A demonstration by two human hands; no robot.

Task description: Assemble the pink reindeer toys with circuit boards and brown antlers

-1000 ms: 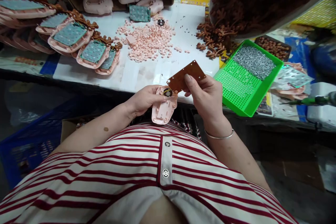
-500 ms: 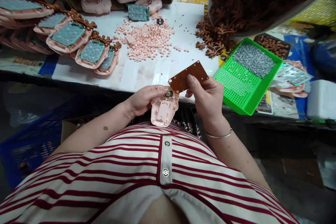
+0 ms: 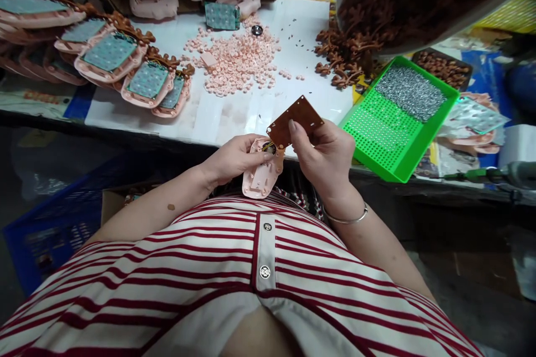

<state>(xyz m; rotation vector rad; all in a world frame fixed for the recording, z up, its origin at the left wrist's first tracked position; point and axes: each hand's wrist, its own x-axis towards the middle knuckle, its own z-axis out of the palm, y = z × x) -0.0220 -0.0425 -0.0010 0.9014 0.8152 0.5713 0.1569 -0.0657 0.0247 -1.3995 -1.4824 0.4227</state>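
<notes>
Closest to my body sits the pink plastic half-shell (image 3: 258, 181), long axis pointing away from me, its left edge clamped in my left hand (image 3: 231, 159), thumb across it by the round speaker (image 3: 269, 148). At its far right end, my right hand (image 3: 329, 148) pinches the brown circuit board (image 3: 283, 129), slanting up rightward, askew to the shell; whether they touch, I can't tell. Beyond lie small pink parts (image 3: 238, 64).

White-covered workbench (image 3: 226, 117), dim grey floor (image 3: 494, 312), blue crate (image 3: 15, 256) in shadow, pale light on top
</notes>
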